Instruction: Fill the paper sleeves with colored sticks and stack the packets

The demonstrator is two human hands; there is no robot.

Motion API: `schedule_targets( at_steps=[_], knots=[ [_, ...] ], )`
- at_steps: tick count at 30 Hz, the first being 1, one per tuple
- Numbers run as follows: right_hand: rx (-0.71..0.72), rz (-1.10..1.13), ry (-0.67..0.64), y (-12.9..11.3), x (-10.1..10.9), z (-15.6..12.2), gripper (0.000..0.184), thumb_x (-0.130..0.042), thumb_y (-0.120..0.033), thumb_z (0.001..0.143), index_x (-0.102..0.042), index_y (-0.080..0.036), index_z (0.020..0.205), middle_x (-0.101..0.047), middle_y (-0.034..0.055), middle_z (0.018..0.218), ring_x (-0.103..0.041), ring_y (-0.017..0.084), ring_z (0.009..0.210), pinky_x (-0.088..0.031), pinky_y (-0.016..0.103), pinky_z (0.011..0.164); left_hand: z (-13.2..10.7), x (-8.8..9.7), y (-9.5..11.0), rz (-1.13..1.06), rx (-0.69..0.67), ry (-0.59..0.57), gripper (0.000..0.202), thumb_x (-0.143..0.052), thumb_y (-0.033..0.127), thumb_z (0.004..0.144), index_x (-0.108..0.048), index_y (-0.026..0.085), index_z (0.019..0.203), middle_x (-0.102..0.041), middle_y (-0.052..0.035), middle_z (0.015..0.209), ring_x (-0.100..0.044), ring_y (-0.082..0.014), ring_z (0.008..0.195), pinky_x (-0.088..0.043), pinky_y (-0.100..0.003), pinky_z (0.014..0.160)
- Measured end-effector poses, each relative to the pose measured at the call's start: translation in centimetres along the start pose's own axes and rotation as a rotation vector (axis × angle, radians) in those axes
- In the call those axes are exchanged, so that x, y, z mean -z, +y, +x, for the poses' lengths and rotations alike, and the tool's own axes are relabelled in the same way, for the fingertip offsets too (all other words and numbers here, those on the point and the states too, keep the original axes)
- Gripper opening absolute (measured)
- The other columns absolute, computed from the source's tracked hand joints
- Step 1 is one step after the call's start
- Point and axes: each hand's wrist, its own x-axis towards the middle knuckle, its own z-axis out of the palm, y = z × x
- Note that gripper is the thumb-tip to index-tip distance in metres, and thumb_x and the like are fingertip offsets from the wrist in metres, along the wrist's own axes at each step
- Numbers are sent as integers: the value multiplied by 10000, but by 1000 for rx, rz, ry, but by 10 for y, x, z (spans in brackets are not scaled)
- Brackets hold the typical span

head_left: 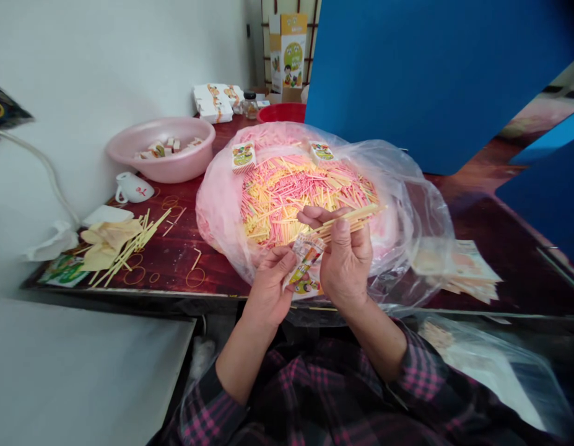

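Two bare hands at work, both closed. Left hand (268, 290) pinches one printed film wrapper (306, 260), narrow, glossy, creased, between thumb and fingers. Right hand (347, 263) grips one bundle of thin sticks (349, 222), roughly parallel, count too high to tell, tips fanned past the fingers. Wrapper and bundle are close, not touching. Both sleeves are pink-and-black plaid flannel (314, 396).

Under the hands: one printed card (308, 287), partly hidden. Beyond it, one clear plastic bag (421, 210), crinkled, spread open on the table, holding one large loose pile of pink and yellow sticks (305, 198). Two small printed packets (243, 157) (322, 153) lie on the pile.

Left side of the red glossy tabletop (189, 266): one pink plastic basin (160, 148) with small printed blocks inside, one white ceramic mug (133, 188), one loose heap of pale sticks (133, 248) beside yellow paper scraps (108, 244). Far end: one red bowl (282, 113), one glass jar (250, 105), one stack of printed boxes (215, 102). Right of the bag: one stack of flat wrappers (458, 266).
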Motion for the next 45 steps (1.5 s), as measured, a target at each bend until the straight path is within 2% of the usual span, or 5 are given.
schedule_targets(
  at_steps=[17, 23, 37, 42, 45],
  knots=[
    [-293, -152, -179, 5, 5, 23, 305, -514, -536, 989, -555, -236, 1027, -780, 27, 1002, -724, 143, 809, -567, 289, 711, 20, -10, 14, 90, -150, -32, 309, -945, 209, 594, -692, 151, 760, -758, -13, 815, -701, -136, 739, -548, -263, 750],
    [-210, -423, -238, -2, 10, 25, 363, -516, -526, 989, -697, -212, 1012, -755, 35, 1027, -626, 150, 800, -507, 316, 755, 26, -8, 14, 48, -227, -23, 297, -935, 211, 604, -671, 177, 736, -732, 27, 776, -682, -114, 709, -547, -242, 713],
    [-527, -277, -245, 11, -3, 48, 202, -614, -327, 822, -721, -209, 946, -738, 24, 910, -612, 125, 663, -460, 224, 519, 38, -19, 20, 68, -167, -58, 411, -958, 273, 597, -695, 175, 897, -728, 23, 857, -681, -118, 732, -539, -212, 608],
    [-462, -210, -252, 20, -10, 58, 383, -605, -574, 878, -656, -194, 858, -745, 50, 924, -628, 120, 671, -458, 213, 515, 50, -22, 22, 50, -209, -41, 359, -959, 238, 585, -696, 175, 821, -739, 28, 812, -681, -112, 685, -522, -208, 580],
    [-393, -297, -241, 24, -10, 62, 433, -508, -578, 944, -667, -189, 841, -744, 59, 923, -625, 121, 681, -476, 229, 548, 52, -27, 27, 61, -214, -29, 356, -955, 236, 592, -705, 183, 840, -754, 21, 838, -685, -113, 684, -524, -206, 587]
  ],
)
